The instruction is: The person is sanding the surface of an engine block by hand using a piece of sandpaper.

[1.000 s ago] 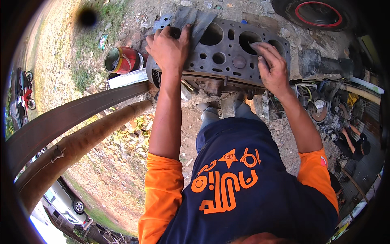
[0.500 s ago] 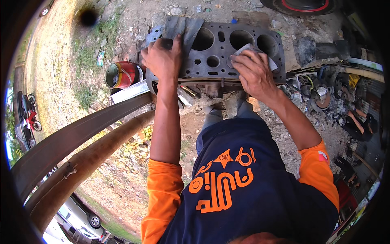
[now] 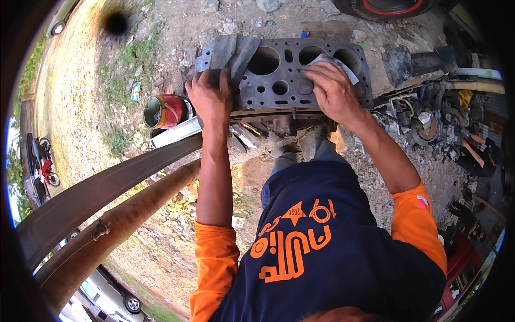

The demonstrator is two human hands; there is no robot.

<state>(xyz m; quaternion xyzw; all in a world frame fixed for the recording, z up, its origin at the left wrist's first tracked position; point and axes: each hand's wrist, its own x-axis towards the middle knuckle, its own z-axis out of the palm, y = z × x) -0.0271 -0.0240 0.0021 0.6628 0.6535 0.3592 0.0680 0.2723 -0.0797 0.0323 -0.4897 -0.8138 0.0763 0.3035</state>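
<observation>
An engine block (image 3: 252,86) with large round bores lies in front of me, its flat drilled face up. My right hand (image 3: 333,92) presses a pale grey sheet, apparently sandpaper (image 3: 347,71), on that face by the two right-hand bores. Its fingers are bent over the sheet and hide part of it. My left hand (image 3: 208,102) is at the block's left end, thumb and fingers closed about something dark that I cannot make out. Just beyond it, a dark creased sheet (image 3: 236,51) covers the left part of the face.
A red bucket (image 3: 174,111) stands left of the block. A rusty pipe (image 3: 126,217) and a dark beam (image 3: 102,188) run from the lower left. Metal parts (image 3: 424,126) lie heaped at right, near another person (image 3: 480,158). A tyre (image 3: 386,8) is at the far edge.
My left hand has drawn nearer to me along the block's left end. My right hand and the grey sheet have moved slightly left across the face. The whole view has shifted a little.
</observation>
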